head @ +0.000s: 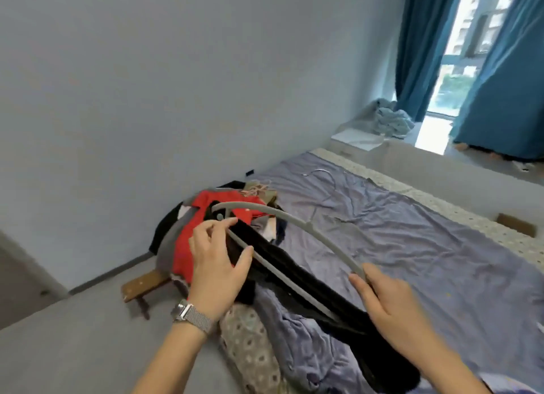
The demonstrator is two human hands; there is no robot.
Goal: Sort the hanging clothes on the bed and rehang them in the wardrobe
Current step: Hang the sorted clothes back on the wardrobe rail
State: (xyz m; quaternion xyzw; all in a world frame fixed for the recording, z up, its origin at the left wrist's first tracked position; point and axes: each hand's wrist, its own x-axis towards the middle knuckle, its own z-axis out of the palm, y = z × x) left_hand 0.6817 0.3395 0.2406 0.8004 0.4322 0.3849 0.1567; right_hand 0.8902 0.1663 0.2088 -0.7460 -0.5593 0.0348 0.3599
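Clothes [188, 243] lie heaped at the near left corner of the bed [412, 246], red on top of dark pieces, piled there, I judge, so I can work through them one by one. From that heap a long black garment [294, 279] runs toward me across the purple sheet, stretched out, probably to take the hanger. The grey hanger [282, 220] sits over it, its curved top arching away from me and its straight bar lying along the cloth. My left hand [217, 264] is at the hanger's far end, thumb and fingertips pinching the bar just below the hook, wrist bent back, a watch [191, 315] on it. My right hand [385, 302] grips the near end, thumb along the arc and fingers curled under. A bare wire hanger [321, 176] lies further up the bed, well apart. The wardrobe is out of view.
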